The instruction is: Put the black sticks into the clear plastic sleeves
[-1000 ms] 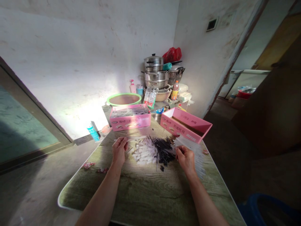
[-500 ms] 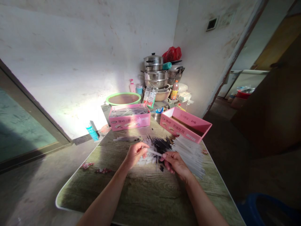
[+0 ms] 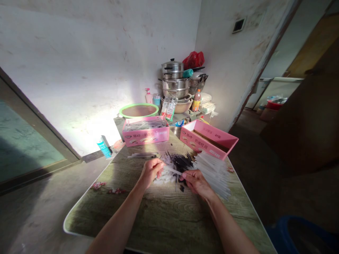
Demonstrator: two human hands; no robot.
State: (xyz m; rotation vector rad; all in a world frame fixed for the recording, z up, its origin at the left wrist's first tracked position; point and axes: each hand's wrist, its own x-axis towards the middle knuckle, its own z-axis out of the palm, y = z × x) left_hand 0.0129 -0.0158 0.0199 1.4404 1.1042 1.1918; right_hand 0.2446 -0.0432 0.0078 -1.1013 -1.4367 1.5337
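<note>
Between my hands, a thin whitish translucent plastic tube slants slightly down to the right. My left hand pinches its left end with thumb and fingers. At the other end, my right hand is closed on the tube. Small white pieces lie heaped behind and below the tube. Beyond them is a pile of thin black sticks. A broad stack of long whitish tubes lies right of my right hand. Several finished-looking slim sticks lie in a row behind my left hand.
A pink box filled with slim sticks stands at the table's far left. Another pink box stands at the far right, its brown bottom partly showing. Behind are stacked steel pots, a green-rimmed round tray and a bottle.
The fingers of both hands have curled in a little more around the tube's ends. The tube, boxes and piles are nearly where they were.
</note>
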